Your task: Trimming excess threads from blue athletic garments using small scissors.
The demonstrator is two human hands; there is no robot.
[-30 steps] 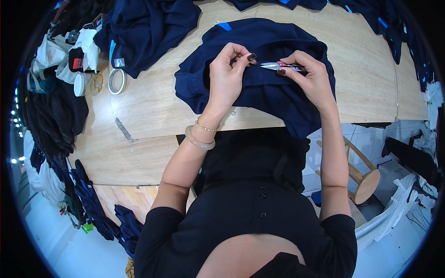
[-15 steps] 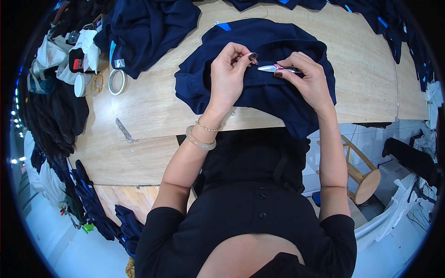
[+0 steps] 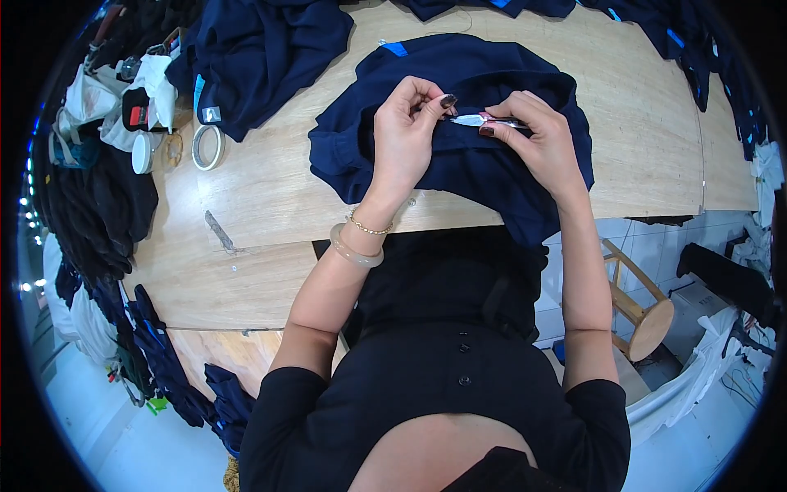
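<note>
Head view, looking straight down: a navy garment (image 3: 459, 139) is being worked on at the middle top of the frame, bunched on a pale wooden worktop (image 3: 270, 205) with its lower edge hanging off the near side. A fold of the fabric is being pinched up by the left hand (image 3: 406, 135), thumb and forefinger pressed together on the cloth, probably so the spot is held taut and lifted clear of the layers underneath. Small silver thread snips (image 3: 484, 121) are being gripped by the right hand (image 3: 537, 139), fingers curled tight round the handle, with the tip pointed left at the pinched spot, just beside the left fingertips. Whether the blades are touching the fabric can't be told from here.

Around it, more navy clothing (image 3: 262, 49) is being kept piled in the upper left, and a roll of tape (image 3: 207, 148) and a white lidded jar (image 3: 143, 153) are lying near the left edge. A wooden stool (image 3: 643, 316) is sitting on the light floor at lower right. Dark clothes are heaped along the left rim too, so it's looking like a pretty busy sewing workshop.
</note>
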